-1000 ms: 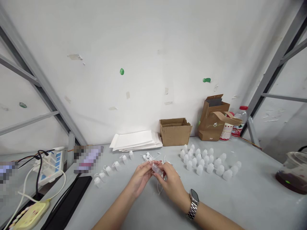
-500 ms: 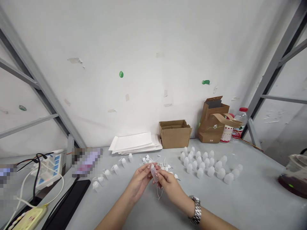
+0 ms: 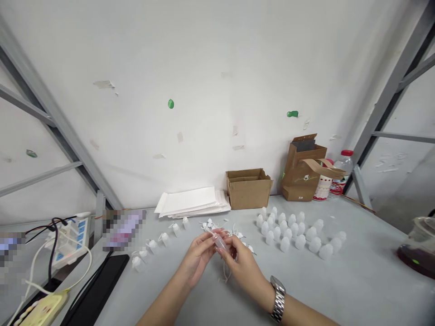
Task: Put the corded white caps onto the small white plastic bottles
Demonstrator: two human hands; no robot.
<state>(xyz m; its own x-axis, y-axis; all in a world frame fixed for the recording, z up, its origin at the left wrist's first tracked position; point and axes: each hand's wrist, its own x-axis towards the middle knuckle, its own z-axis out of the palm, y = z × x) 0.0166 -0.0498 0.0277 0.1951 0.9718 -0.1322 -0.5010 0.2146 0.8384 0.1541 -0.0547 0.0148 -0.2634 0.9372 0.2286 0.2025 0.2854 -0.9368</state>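
Observation:
Between my two hands, above the middle of the grey table, is a small translucent bottle (image 3: 222,243), tilted, with a thin white tip at its upper left. My left hand (image 3: 199,258) pinches the tip end. The lower body is gripped by the fingers of my right hand (image 3: 243,262), which has a metal watch on its wrist. Just behind lie loose small white parts (image 3: 210,223), partly hidden by my fingers. A white cord (image 3: 226,271) shows below the bottle. Left of my hands, several small white bottles with tops (image 3: 164,238) stand in a slanting row.
Several frosted dome-shaped pieces (image 3: 301,241) stand at the right. Along the wall are white sheets (image 3: 190,202), a cardboard box (image 3: 249,194) and a brown paper bag (image 3: 299,181). A power strip (image 3: 73,242) with cables and a black pad (image 3: 98,290) lie left; a dark-liquid container (image 3: 418,253) stands right.
The bottle has tipped further over, its tip now pointing up and left. My right fingers have shifted along its body, and my right wrist has turned slightly.

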